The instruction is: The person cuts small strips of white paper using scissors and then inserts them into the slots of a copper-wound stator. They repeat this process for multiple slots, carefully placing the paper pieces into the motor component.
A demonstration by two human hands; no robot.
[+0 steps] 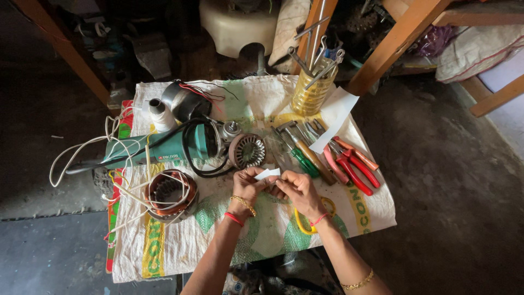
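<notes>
A person's two bare hands meet over a cluttered work surface covered by a white woven sack (180,246) printed in green and yellow. The left hand (246,188), wearing a gold bracelet and a red thread at the wrist, and the right hand (299,191), also tied with a red thread, both pinch a small slip of white paper (267,173) between curled fingertips; the slip sits between the two hands, held just above the sack near the middle of the surface. Directly behind the hands lies a round slotted motor part (246,150), touching or just beside the nose of a green angle grinder (164,146) that lies on its side with a black cord looped around it. To the left, a copper-wound stator (169,194) rests among loose white wires (117,164). A spool of white thread (159,113) stands beyond the grinder, next to a dark round housing with red and black leads (185,99). To the right of the hands lie green-handled screwdrivers (299,158), a wooden-handled tool (314,155) and red-handled pliers (355,166), partly covered by a larger sheet of white paper (334,116). A yellowish clear jar (312,90) at the far edge holds spanners and other metal tools. A yellow ring (301,224) shows beneath the right wrist.
</notes>
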